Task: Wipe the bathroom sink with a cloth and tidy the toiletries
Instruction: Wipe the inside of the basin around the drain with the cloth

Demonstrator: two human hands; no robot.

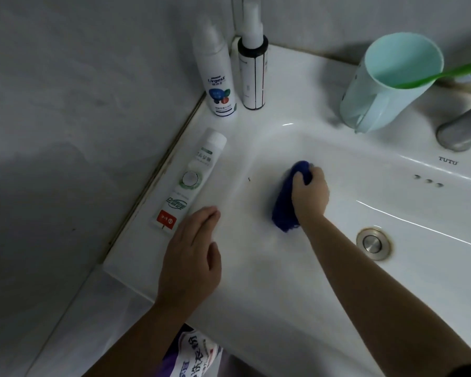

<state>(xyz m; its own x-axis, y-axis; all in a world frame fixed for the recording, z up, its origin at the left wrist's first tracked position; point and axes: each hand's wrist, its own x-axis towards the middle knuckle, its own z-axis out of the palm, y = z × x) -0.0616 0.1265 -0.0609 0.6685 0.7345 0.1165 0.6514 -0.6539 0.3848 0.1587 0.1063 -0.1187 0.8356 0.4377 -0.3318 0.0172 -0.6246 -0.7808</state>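
Soft, limp blue cloth (288, 202) bunched in right hand (309, 194) on sink (392, 170) slope; left hand (191, 257) flat, empty; best gripped mid-wad.

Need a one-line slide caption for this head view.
Right hand scrubs the sink with a blue cloth; left hand rests beside the toothpaste tube.

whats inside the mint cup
A green toothbrush leans in the cup, handle down, its head sticking out past the rim to the right. The inner wall looks bare otherwise; the cup's bottom is hidden from this angle.
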